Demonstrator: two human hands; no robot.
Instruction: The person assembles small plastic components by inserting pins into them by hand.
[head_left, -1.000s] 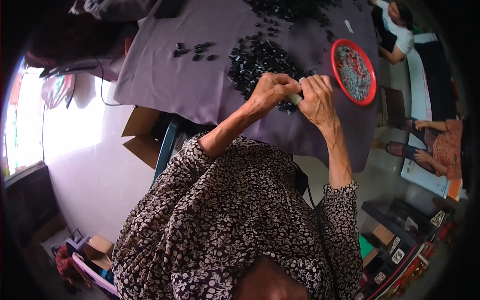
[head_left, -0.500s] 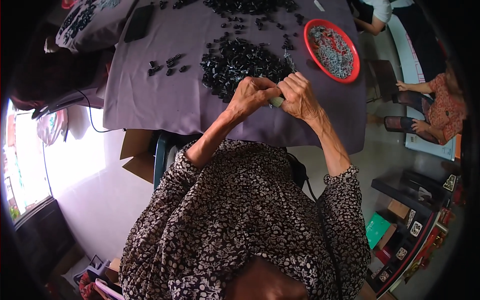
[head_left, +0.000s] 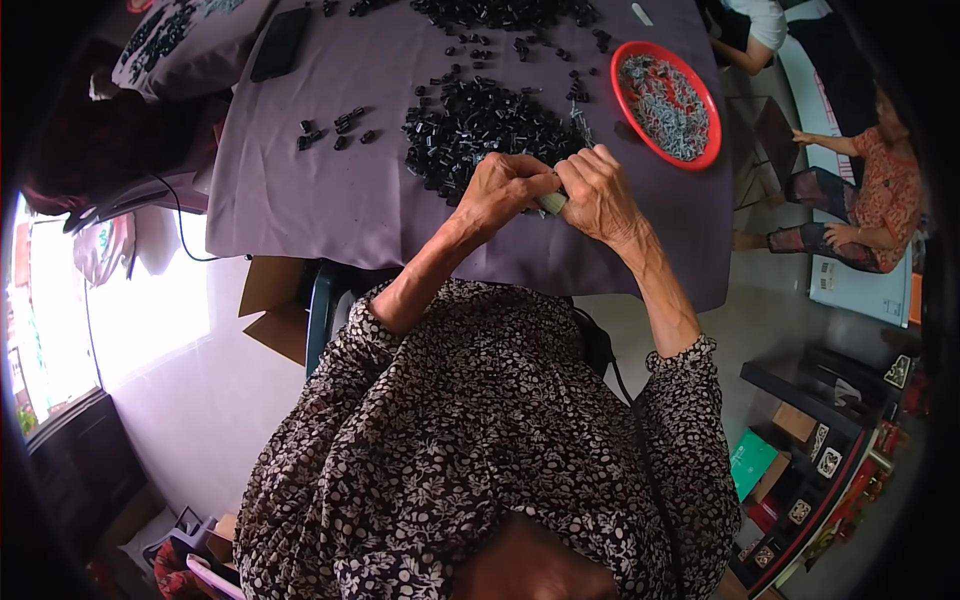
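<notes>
My left hand (head_left: pixel 503 190) and my right hand (head_left: pixel 598 195) meet at the table's near edge, fingers pinched together. Between them a small pale green piece (head_left: pixel 552 203) shows below the right fingers; its kind is unclear. Whatever else the fingertips grip is hidden. Just beyond the hands lies a heap of small black plastic parts (head_left: pixel 480 125), glossy and short. A few thin silvery metal pieces (head_left: pixel 580 122) lie at its right edge, close to my right hand.
A red basin (head_left: pixel 714 130) of small grey metal pieces stands on the purple-grey cloth (head_left: pixel 300 205) at the right. Loose black parts (head_left: pixel 343 125) lie left, another heap (head_left: pixel 500 12) far back. A dark phone-like slab (head_left: pixel 280 45) lies far left. A person (head_left: pixel 885 200) is at the right.
My hands stay pinched together in nearly the same place. At the right, the person in the orange patterned top has shifted, and the dark chair by their hand has turned.
</notes>
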